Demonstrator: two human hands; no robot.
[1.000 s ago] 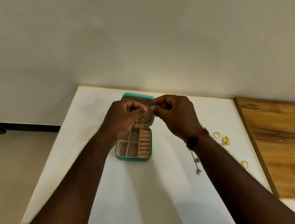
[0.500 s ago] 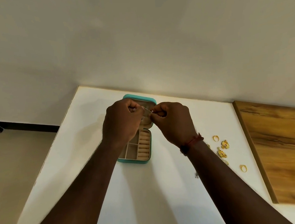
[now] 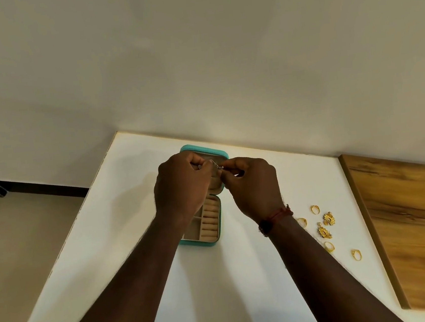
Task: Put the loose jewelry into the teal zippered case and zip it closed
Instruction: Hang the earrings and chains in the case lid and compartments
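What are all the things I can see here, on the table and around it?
jewelry case: one, teal outside, beige inside; open at the table's middle, lid upright
chain: one, silver; held above the case
rings: four, gold; loose on the table, right of the case
earrings: two, gold; among the rings
table: one, white; against the wall
wooden surface: one, brown; right of the table
wrist thread: one, red; on the right wrist
left hand: pinches one end of the chain
right hand: pinches the other end
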